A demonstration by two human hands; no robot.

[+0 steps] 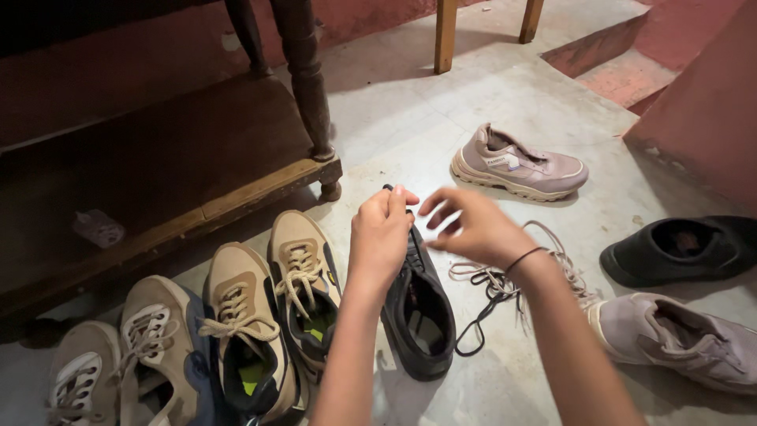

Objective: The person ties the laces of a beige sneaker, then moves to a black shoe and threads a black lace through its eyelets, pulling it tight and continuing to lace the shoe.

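A black sneaker (pixel 421 312) lies on the floor in front of me, toe pointing away. My left hand (pixel 381 237) rests over its front part, fingertips pinching the black lace near the toe. Beside it my right hand (pixel 471 229) hovers with fingers spread, holding nothing that I can see. A black lace (pixel 471 331) loops on the floor to the right of the shoe. Loose pale laces (pixel 544 264) lie tangled under my right wrist.
Two tan laced sneakers (pixel 268 308) and a beige pair (pixel 130 347) line the left. A mauve sneaker (pixel 516 164) lies farther off, another (pixel 682 339) at the right, a second black shoe (pixel 682 248) beyond it. A dark wooden bench (pixel 158 158) stands left.
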